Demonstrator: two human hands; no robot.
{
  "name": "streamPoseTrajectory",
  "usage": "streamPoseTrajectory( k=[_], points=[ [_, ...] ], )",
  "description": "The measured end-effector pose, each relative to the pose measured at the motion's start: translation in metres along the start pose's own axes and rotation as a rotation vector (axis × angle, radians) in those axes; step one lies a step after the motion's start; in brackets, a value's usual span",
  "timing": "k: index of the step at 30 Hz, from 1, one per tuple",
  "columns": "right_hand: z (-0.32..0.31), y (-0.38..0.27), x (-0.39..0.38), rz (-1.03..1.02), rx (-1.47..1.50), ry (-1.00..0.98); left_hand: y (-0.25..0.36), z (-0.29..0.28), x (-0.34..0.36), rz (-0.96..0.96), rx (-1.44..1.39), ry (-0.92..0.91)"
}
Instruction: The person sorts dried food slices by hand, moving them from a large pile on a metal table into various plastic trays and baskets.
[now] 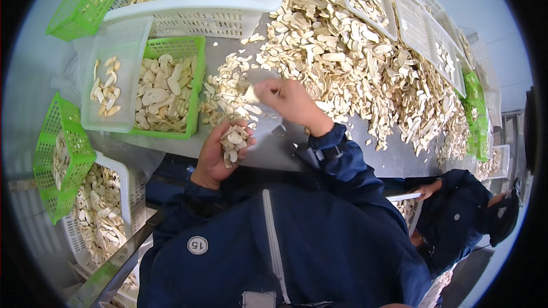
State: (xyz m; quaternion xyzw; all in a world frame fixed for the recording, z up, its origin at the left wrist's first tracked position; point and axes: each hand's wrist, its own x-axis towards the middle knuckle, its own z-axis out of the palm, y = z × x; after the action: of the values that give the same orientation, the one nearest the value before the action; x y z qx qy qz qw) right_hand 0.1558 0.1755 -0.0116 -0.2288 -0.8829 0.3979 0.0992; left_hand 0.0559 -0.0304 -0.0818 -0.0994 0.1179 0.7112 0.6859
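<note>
My left hand [211, 158] cups a small bunch of dried mushroom slices [233, 142], fingers curled round them with the palm up. Above and to its right, my right hand [292, 104] pinches one pale mushroom slice [251, 94] between thumb and fingertips. That slice is over a small loose heap of slices [225, 84] on the metal table [279, 151]. Left of this heap stands a green basket [198, 88] holding larger slices. A translucent shallow tray [121, 45] with several slices overlaps the basket's left side.
A large slice pile [354, 68] covers the table's middle and right. At the back left stands a white crate [228, 23] of slices. Further white trays [412, 23] line the far right. Green baskets [51, 188] crowd the left. A person [456, 211] in dark blue works at the right.
</note>
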Motion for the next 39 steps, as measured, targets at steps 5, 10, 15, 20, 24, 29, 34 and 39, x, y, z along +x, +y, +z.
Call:
streamPoseTrajectory(
  k=[5, 10, 15, 20, 24, 29, 34, 39],
  points=[
    [0.016, 0.011, 0.003, -0.097, -0.256, 0.149, 0.0, 0.005, 0.003, 0.01, 0.029, 0.042],
    [0.033, 0.023, 0.004, -0.211, -0.421, 0.161, -0.004, 0.0, -0.002, 0.043, 0.092, 0.05],
    [0.026, 0.006, 0.006, -0.13, -0.48, 0.195, -0.003, -0.005, -0.009, 0.072, 0.135, 0.089],
    [0.038, -0.006, -0.006, -0.234, -0.451, 0.249, -0.003, -0.006, -0.01, 0.017, 0.064, 0.076],
    [0.056, 0.001, -0.01, -0.309, -0.317, 0.266, -0.003, -0.012, -0.013, 0.037, 0.059, 0.115],
    [0.032, 0.005, -0.024, -0.225, -0.262, 0.327, -0.003, -0.002, -0.014, -0.004, 0.061, 0.115],
    [-0.003, -0.01, -0.056, -0.179, 0.302, 0.123, -0.007, 0.013, 0.013, -0.086, 0.082, 0.173],
    [-0.03, 0.018, -0.083, -0.163, 0.32, 0.428, -0.02, 0.046, 0.049, -0.118, 0.062, 0.19]
  ],
)
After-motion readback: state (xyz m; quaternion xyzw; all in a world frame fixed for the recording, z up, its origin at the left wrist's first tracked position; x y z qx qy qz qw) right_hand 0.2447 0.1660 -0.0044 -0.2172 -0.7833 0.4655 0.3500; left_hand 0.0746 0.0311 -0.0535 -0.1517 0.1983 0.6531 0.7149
